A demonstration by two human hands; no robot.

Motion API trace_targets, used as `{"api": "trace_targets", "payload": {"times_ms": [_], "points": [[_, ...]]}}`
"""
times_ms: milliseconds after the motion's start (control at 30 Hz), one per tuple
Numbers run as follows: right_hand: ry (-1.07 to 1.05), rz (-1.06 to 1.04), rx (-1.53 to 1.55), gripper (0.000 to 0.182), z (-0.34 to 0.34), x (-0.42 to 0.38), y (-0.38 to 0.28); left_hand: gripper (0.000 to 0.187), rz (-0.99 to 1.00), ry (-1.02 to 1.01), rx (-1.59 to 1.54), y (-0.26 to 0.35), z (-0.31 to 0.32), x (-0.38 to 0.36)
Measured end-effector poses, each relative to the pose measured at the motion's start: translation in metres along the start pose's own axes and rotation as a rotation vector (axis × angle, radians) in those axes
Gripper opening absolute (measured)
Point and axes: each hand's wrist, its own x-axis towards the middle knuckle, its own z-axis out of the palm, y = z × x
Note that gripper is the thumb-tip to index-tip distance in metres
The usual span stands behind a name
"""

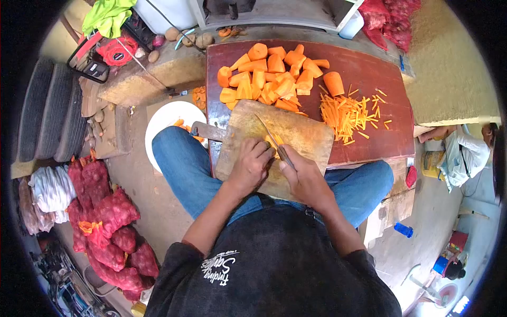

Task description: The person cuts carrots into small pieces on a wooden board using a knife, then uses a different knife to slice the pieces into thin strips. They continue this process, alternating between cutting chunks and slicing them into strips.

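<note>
My right hand (305,177) is wrapped round the handle of a kitchen knife (262,124), its blade pointing away across a worn wooden cutting board (306,134). Curled fingers of my left hand (249,162) press down on the board beside the blade, against a piece of carrot (273,140) that they mostly hide. Thin orange strips show next to the knife. Beyond the board lies a heap of peeled carrot chunks (274,63). To its right spreads a pile of carrot sticks (343,115), with one thick carrot chunk (333,83) beside it.
The board rests on a dark red table (377,140) by my knees. A white basin (177,113) with orange pieces stands left. Red net sacks (108,216) and stacked tires (50,111) line the left side. Two people (467,153) are at the far right.
</note>
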Motion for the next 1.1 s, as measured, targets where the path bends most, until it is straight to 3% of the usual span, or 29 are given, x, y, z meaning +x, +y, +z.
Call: {"api": "trace_targets", "payload": {"times_ms": [100,200,300,400,500,800,900,1100], "points": [[-0.123,0.187,0.105,0.048,-0.017,-0.008,-0.017,0.031,0.002,0.004,-0.008,-0.005,0.001,-0.002],[0.002,0.019,0.053,0.042,-0.013,-0.039,-0.012,0.033,-0.024,0.021,-0.044,-0.005,0.002,-0.003],[0.024,-0.009,0.045,0.043,0.004,-0.032,-0.002,0.036,-0.053,-0.011,-0.046,-0.003,0.001,-0.004],[0.007,-0.014,-0.038,0.048,0.004,-0.007,-0.002,0.038,-0.055,0.002,-0.064,-0.002,0.001,-0.002],[-0.086,0.129,0.068,0.047,-0.013,-0.018,-0.019,0.038,-0.047,0.020,-0.069,-0.009,0.005,-0.007],[-0.034,0.039,-0.001,0.044,0.001,-0.004,-0.012,0.037,-0.032,0.050,-0.074,-0.012,0.005,-0.005],[-0.130,0.234,0.122,0.044,-0.017,-0.021,-0.029,0.035,-0.037,0.066,-0.074,-0.011,0.007,-0.009],[-0.067,0.033,0.021,0.046,0.003,-0.012,-0.006,0.041,-0.055,0.035,-0.003,-0.009,0.006,-0.010]]}}
